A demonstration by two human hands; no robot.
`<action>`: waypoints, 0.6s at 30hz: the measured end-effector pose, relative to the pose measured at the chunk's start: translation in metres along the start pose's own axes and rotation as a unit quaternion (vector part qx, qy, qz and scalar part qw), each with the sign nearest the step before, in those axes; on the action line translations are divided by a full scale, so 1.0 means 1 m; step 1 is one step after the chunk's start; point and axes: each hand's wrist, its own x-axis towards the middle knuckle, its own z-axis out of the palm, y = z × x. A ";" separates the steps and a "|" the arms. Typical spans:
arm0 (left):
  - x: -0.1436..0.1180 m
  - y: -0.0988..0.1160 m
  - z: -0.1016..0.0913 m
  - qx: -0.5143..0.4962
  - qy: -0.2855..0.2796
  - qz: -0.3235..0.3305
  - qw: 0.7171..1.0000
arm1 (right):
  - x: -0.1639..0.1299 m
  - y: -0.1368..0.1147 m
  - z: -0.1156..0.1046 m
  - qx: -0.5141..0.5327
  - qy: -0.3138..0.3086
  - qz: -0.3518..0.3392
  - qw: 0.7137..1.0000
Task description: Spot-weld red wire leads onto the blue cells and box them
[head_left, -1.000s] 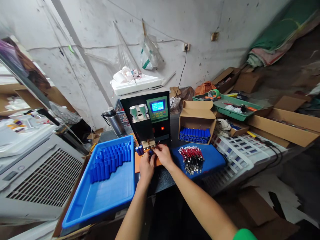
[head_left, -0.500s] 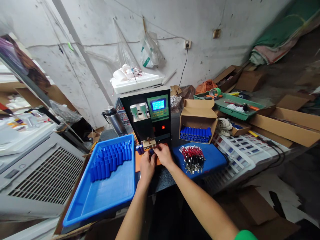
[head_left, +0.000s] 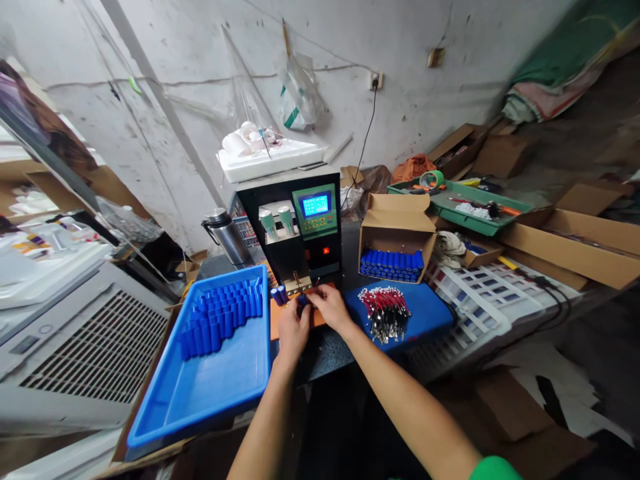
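Note:
My left hand (head_left: 294, 328) is closed round a blue battery cell (head_left: 302, 301), under the electrodes of a black spot welder (head_left: 250, 200) with a lit display. Close on its right, my right hand (head_left: 329, 307) has its fingers pinched together near the cell's top; what they hold is too small to make out. Two more blue cells (head_left: 279, 295) stand just left of the hands on an orange board (head_left: 319, 317). A bundle of red and black wire leads (head_left: 385, 312) lies on a blue pad (head_left: 433, 313) to the right.
A blue tray (head_left: 220, 393) with rows of blue cells stands left. Behind it is a steel flask (head_left: 227, 237). An open carton (head_left: 397, 217) of cells sits behind the wire leads. Farther right are a green tray (head_left: 465, 207) and a white plastic crate (head_left: 475, 307).
The view has shifted slightly. Both hands stay at the welder, and the blue cell between them now shows a little more plainly under the electrodes.

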 end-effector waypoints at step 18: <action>-0.025 -0.001 -0.014 -0.063 0.063 -0.008 0.996 | -0.007 -0.008 -0.020 0.063 -0.042 0.104 0.992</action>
